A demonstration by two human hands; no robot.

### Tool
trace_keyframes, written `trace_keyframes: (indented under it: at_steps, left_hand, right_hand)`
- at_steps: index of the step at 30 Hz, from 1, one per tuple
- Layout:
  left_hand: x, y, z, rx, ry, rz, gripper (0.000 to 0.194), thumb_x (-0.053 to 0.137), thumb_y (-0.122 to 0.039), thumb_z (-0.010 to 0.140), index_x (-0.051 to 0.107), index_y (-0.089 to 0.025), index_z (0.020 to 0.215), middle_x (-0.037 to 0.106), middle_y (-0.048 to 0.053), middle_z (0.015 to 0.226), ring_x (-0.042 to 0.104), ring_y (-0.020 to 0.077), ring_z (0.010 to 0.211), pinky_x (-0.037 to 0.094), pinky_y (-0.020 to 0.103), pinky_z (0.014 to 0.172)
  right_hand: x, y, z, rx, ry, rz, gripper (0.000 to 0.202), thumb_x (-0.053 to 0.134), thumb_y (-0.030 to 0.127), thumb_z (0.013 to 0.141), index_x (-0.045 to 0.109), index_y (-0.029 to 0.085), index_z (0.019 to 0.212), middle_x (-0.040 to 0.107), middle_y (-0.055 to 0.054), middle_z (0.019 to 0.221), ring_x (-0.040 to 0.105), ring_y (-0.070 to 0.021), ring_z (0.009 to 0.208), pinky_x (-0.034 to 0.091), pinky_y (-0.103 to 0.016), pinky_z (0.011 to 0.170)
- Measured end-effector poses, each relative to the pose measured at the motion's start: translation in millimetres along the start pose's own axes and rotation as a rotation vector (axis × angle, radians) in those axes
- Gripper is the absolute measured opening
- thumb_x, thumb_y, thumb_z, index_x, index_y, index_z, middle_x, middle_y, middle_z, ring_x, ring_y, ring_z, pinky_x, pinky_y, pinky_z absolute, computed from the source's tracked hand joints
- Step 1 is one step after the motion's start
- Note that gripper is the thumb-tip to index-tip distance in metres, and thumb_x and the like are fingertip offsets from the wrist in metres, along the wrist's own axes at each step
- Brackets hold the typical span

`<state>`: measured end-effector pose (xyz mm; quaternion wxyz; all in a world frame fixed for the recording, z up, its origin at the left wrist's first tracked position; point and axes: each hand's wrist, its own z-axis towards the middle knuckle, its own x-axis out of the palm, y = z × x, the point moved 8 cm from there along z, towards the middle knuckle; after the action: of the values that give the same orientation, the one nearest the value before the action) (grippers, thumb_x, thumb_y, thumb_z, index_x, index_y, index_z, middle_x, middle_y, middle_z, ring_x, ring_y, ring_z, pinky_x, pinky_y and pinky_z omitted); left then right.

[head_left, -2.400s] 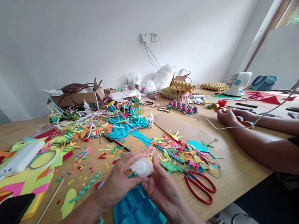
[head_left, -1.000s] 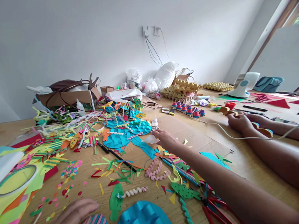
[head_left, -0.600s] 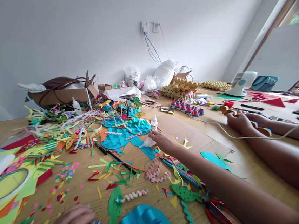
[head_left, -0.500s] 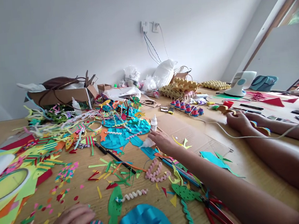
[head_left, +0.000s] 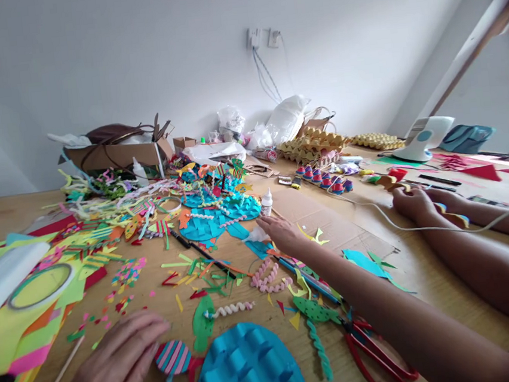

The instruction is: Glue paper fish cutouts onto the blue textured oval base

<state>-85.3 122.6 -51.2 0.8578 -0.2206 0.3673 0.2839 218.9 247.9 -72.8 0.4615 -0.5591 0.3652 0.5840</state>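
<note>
My left hand rests at the lower left, fingers stretched out and close together. Beside its fingertips lies a striped paper fish with a twisted blue stem; whether they touch is unclear. Right of the fish is a round blue paper piece with raised folds. My right hand reaches across the table, fingers extended, in front of an upright white glue bottle. A whitish, translucent item is partly covered by this hand. Below the forearm are red-handled pliers and a green paper fish.
Another person's hands work at the right, near a white cable. Paper scraps and coloured sheets cover the left. Finished blue pieces, a cardboard sheet, egg trays and a cardboard box lie farther back.
The view has shifted, so most things appear farther right. My left hand has drawn off the striped fish, whose stem now shows. My right hand remains by the glue bottle.
</note>
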Motion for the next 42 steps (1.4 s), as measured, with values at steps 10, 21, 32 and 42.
trace_keyframes:
  at_steps: [10, 21, 32, 42]
  left_hand:
    - [-8.7, -10, 15, -0.004, 0.208, 0.042, 0.023, 0.044, -0.032, 0.085, 0.066, -0.025, 0.087, 0.07, 0.0, 0.082, 0.066, 0.0157, 0.076, 0.052, 0.022, 0.068]
    - [31.5, -31, -5, -0.007, 0.415, 0.132, 0.032, 0.042, 0.002, 0.075, 0.061, -0.02, 0.088, 0.062, 0.003, 0.088, 0.057, 0.0187, 0.085, 0.05, 0.031, 0.074]
    - [-5.4, -34, 17, 0.053, 0.246, 0.321, 0.019, 0.037, -0.009, 0.085, 0.053, -0.017, 0.078, 0.057, 0.005, 0.081, 0.052, 0.0216, 0.078, 0.043, 0.037, 0.072]
    - [-29.0, -78, 58, 0.216, -0.038, 0.511, 0.017, 0.04, -0.008, 0.081, 0.055, -0.015, 0.077, 0.058, 0.009, 0.084, 0.054, 0.0231, 0.08, 0.045, 0.038, 0.069]
  right_hand:
    - [7, -7, -4, 0.015, 0.012, -0.018, 0.057, 0.041, -0.001, 0.073, 0.039, 0.011, 0.129, 0.049, -0.017, 0.127, 0.048, -0.0269, 0.114, 0.04, -0.035, 0.087]
    - [-24, 0, -25, 0.072, -0.089, -0.04, 0.055, 0.042, 0.0, 0.074, 0.043, 0.017, 0.126, 0.05, -0.013, 0.126, 0.052, -0.027, 0.107, 0.04, -0.036, 0.084]
    - [-82, 102, -80, 0.025, -0.093, 0.555, 0.014, 0.05, 0.016, 0.078, 0.064, 0.019, 0.076, 0.064, -0.004, 0.077, 0.058, -0.0163, 0.072, 0.041, -0.026, 0.065]
    - [-32, 199, -109, 0.262, 0.471, 1.952, 0.039, 0.066, 0.051, 0.061, 0.055, 0.016, 0.074, 0.06, 0.0, 0.071, 0.055, -0.0091, 0.053, 0.036, -0.019, 0.043]
